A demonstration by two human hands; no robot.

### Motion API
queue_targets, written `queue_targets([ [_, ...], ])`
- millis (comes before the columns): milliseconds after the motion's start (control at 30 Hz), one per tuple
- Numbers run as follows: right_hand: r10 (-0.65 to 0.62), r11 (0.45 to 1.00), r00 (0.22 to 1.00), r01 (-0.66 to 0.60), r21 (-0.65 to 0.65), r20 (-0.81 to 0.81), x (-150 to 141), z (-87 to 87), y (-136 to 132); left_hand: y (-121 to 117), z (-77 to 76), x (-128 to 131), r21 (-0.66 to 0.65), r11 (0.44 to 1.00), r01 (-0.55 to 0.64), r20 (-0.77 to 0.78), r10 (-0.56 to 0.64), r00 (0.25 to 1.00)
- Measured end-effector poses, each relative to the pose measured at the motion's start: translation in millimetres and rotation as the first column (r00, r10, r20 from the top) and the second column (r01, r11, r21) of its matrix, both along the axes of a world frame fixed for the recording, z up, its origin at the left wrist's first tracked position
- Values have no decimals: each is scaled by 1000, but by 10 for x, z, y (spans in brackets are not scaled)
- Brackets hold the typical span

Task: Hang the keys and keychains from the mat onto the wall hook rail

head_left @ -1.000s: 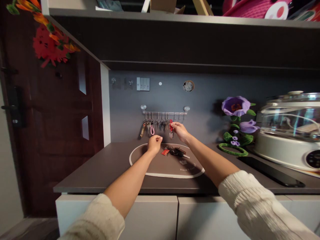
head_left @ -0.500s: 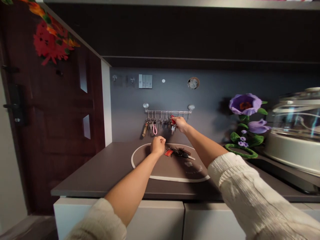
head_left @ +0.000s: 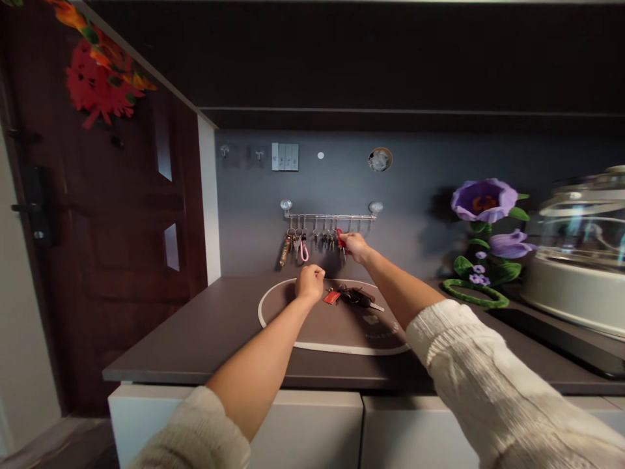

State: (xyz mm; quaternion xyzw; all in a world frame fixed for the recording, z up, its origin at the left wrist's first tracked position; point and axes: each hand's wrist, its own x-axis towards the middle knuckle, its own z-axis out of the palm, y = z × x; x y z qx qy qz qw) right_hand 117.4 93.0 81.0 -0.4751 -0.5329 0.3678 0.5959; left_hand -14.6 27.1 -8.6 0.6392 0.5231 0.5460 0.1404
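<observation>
A metal hook rail (head_left: 330, 215) is fixed to the grey back wall, with several key bunches hanging from it, one on a pink loop (head_left: 303, 251). My right hand (head_left: 355, 247) is raised to the rail, fingers pinched on a red-tagged key set (head_left: 340, 238) just under the hooks. My left hand (head_left: 310, 283) is a loose fist hovering over the oval mat (head_left: 293, 332) on the counter; what it holds, if anything, is hidden. On the mat, just right of that fist, lie a red tag (head_left: 331, 297) and a dark bunch of keys (head_left: 359, 298).
A brown door (head_left: 97, 247) with a black handle stands to the left, with a red and orange decoration (head_left: 100, 81) above. Purple fabric flowers (head_left: 483, 228) and a white glass-lidded appliance (head_left: 576, 260) stand on the right of the counter. White cabinet fronts (head_left: 293, 423) lie below.
My right hand has lifted the red-tagged keys from below the rail up to the hooks. My left fist has stayed over the mat. The view has tilted down a little.
</observation>
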Motion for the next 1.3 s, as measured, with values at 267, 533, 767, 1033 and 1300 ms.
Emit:
queue_targets([
  [267,66,992,997,-68,105,29,24,-177,94,18,-13,-7,2,1000,-2,-51,2,999],
  [533,26,984,998,-35,175,55,-2,-226,184,7,-11,-8,7,1000,5,-57,-4,998],
  [767,69,974,992,-89,209,101,45,-245,153,21,-13,-21,-6,999,37,-20,-37,999],
  [1033,13,968,987,-53,246,161,96,-203,-184,7,-2,-19,35,988,148,-33,-147,989],
  [1300,19,979,979,-60,195,203,190,-382,-573,-141,17,23,95,969,226,-318,-186,930],
])
